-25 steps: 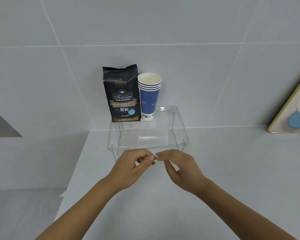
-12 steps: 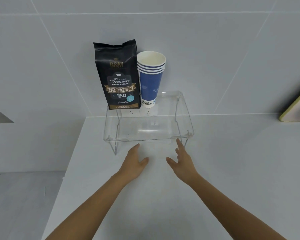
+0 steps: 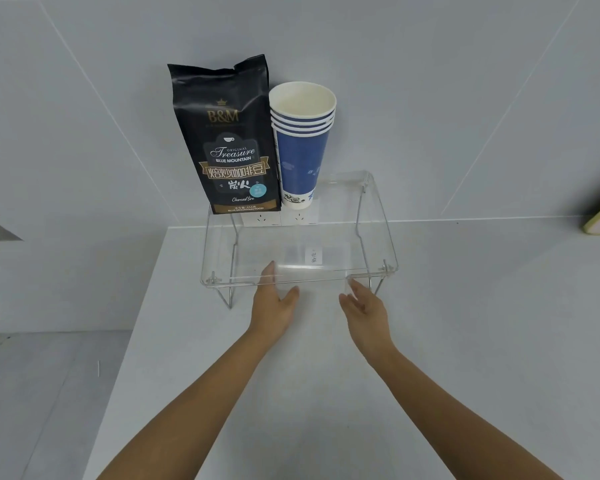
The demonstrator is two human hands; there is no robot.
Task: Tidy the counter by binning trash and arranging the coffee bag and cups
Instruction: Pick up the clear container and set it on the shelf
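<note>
Coffee bag [image 3: 227, 140] stands upright at upper centre of the frame, on the back of the clear shelf [image 3: 378, 216], touching the stack of blue cups [image 3: 300, 147] just to its right. A second ago both hands were pinched together at centre — now they have parted. Left hand [image 3: 274, 303] reaches under the shelf's front edge, fingers spread and empty; right hand [image 3: 366, 306] beside it, equally open, holding nothing. No trash shows on the counter [image 3: 326, 393] — arranging looks essentially finished.

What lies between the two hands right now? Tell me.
Head view: nothing lies between the left hand and right hand, only bare white counter and the front edge of the clear shelf over their fingertips.
</note>
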